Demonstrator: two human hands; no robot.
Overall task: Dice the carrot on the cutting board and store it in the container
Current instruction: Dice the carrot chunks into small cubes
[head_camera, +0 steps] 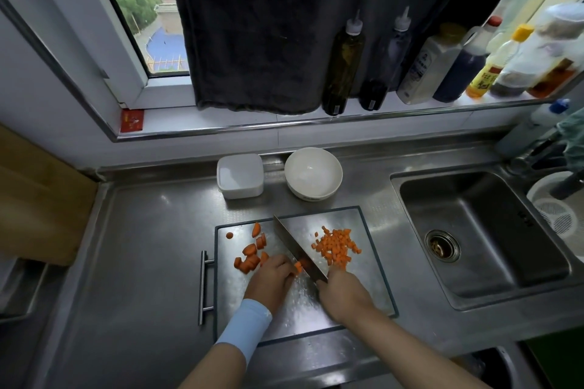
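Dicing under way: carrot piece [298,266] sits mid cutting board [300,303], pinned under the curled fingertips of the left hand [271,278], touching the left face of the knife [297,248]. Right hand [343,294] is wrapped tight round the knife handle, handle itself hidden in the fist. Key relation: piece lies at about 10 o'clock from the right fist, just beside the heel of the blade; blade's long axis runs from 5 o'clock at the fist to 11 o'clock at the tip; left hand is the nearer one to the piece. Piece too small to call its own axis. Diced pile [336,246] at 2 o'clock of the blade, uncut chunks [251,254] at 9 o'clock, 1 stray slice near the far left corner. Judgement: roughly half done, chunks left to dice. Container [240,175] at 11 o'clock beyond the board, nothing in it yet; white bowl [313,172] just beside it at 12. Sink [480,230] at 3 o'clock. Bottles [417,73] on the sill carry labels, and a red card [132,120] has print; none of it readable.
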